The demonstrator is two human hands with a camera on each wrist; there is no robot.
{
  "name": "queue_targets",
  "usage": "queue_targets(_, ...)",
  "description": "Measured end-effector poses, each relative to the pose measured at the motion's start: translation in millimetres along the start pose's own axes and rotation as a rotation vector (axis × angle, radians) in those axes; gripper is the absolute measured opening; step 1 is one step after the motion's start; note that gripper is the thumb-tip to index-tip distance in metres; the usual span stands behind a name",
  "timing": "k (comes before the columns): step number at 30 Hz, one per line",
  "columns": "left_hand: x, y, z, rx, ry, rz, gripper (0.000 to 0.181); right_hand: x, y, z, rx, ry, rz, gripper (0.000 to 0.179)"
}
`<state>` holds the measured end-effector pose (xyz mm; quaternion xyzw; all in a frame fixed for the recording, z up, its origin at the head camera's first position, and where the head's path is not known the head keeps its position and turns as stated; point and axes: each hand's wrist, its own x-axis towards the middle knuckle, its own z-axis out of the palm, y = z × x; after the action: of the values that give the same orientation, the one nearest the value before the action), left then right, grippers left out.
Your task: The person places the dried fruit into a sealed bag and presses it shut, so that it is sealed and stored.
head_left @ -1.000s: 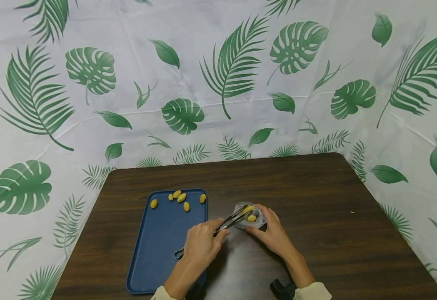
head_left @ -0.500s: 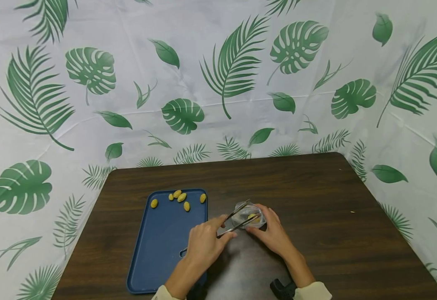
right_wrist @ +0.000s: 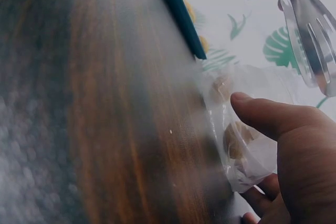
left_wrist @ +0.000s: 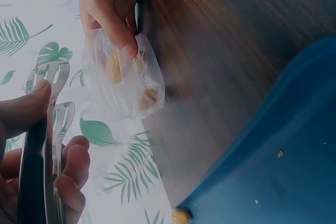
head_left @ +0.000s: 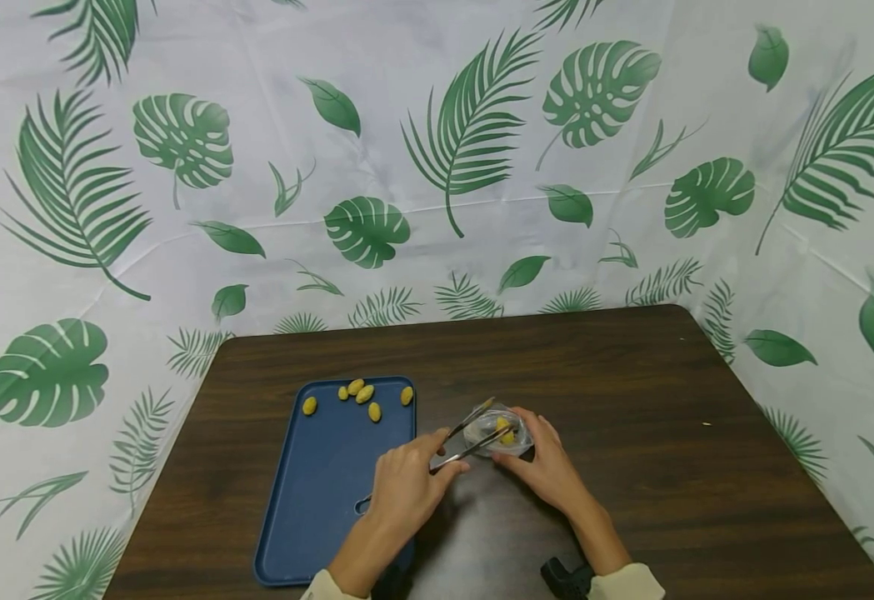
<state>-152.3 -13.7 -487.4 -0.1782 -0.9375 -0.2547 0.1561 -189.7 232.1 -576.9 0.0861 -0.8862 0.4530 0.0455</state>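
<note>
My left hand [head_left: 407, 487] grips metal tongs [head_left: 474, 450] with dark handle grips. The two slotted tong ends [left_wrist: 59, 77] stand apart with nothing between them, overlapping the bag in the head view. My right hand [head_left: 545, 471] holds a small clear plastic bag [head_left: 474, 432], thumb [right_wrist: 257, 111] on its near side and fingers behind. Inside the bag lie a few tan-yellow, rough oval nut-like pieces [left_wrist: 148, 98]. Several more such yellow pieces [head_left: 365, 394] lie at the far end of a blue tray [head_left: 312, 508], left of the bag.
The tray's raised rim [head_left: 415, 417] runs close beside the left hand. Small crumbs [left_wrist: 280, 153] dot the tray. Under everything is a dark wood table [head_left: 669, 433], backed by a leaf-print cloth [head_left: 481, 208]. A black device [head_left: 566, 579] sits at the right wrist.
One second ago the tongs were squeezed together on a yellow piece over the bag. The tongs have since spread and released it; the piece shows in the bag. The right hand has barely moved.
</note>
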Motion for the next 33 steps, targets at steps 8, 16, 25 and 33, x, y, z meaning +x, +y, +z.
queue_targets(8,0.6,-2.4,-2.8,-0.02,-0.004,-0.034,0.054,-0.2,-1,-1,-0.005,0.0,-0.004,0.077)
queue_targets(16,-0.3,-7.3,-4.0,0.009,-0.011,-0.083,0.057,-0.8,-2,-1,-0.007,-0.001,0.004,0.076)
queue_targets(25,-3.3,-14.8,-7.2,0.006,-0.001,-0.132,0.056,-0.8,-2,-1,-0.017,-0.011,0.019,0.076)
queue_targets(33,-5.5,-20.9,-9.2,0.014,0.014,-0.159,0.056,-1.4,-4,-2,-0.018,-0.016,0.026,0.077)
